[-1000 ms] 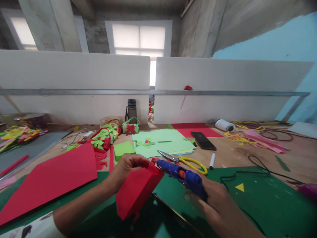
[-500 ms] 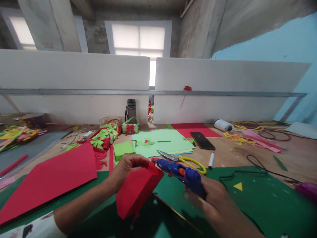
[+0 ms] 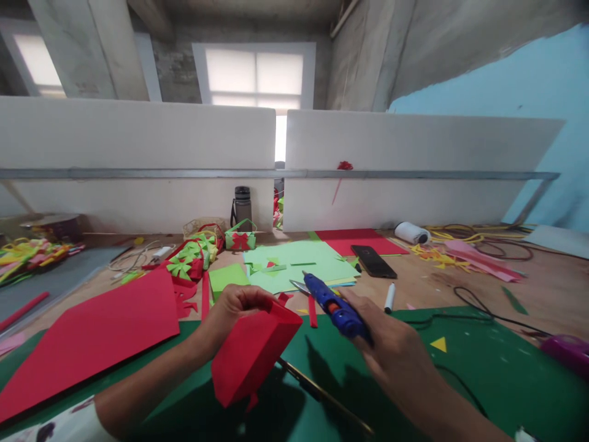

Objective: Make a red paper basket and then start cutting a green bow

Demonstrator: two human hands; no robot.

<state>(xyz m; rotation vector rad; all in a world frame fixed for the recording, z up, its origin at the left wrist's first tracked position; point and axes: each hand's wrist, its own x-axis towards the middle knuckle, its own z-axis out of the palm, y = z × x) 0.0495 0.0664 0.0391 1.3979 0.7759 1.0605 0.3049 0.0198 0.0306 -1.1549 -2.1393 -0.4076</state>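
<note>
Between the fingers of my left hand [image 3: 234, 310] is the top edge of a red folded paper bag [image 3: 255, 353], held tilted above the green mat [image 3: 322, 368]. My right hand [image 3: 386, 337] is wrapped round a blue glue gun [image 3: 335, 307], its nozzle pointing up and left, apart from the bag. Beyond the glue gun lie scissors [image 3: 300, 286], mostly hidden behind it. A narrow red paper strip [image 3: 313, 312] rests at the mat's far edge. Under the bag, a thin dark rod [image 3: 322, 396] lies on the mat.
Large red card [image 3: 105, 334] lies at the left. Light green sheets [image 3: 304, 252], a phone [image 3: 373, 261] and a white marker [image 3: 389, 298] are farther back. A black cord [image 3: 488, 313] runs across the right, near a purple tape dispenser [image 3: 565, 353]. A bottle [image 3: 242, 209] stands by the white panel.
My right hand has drawn the glue gun back from the bag's edge, and its nozzle now points higher. The left hand still holds the bag in nearly the same place.
</note>
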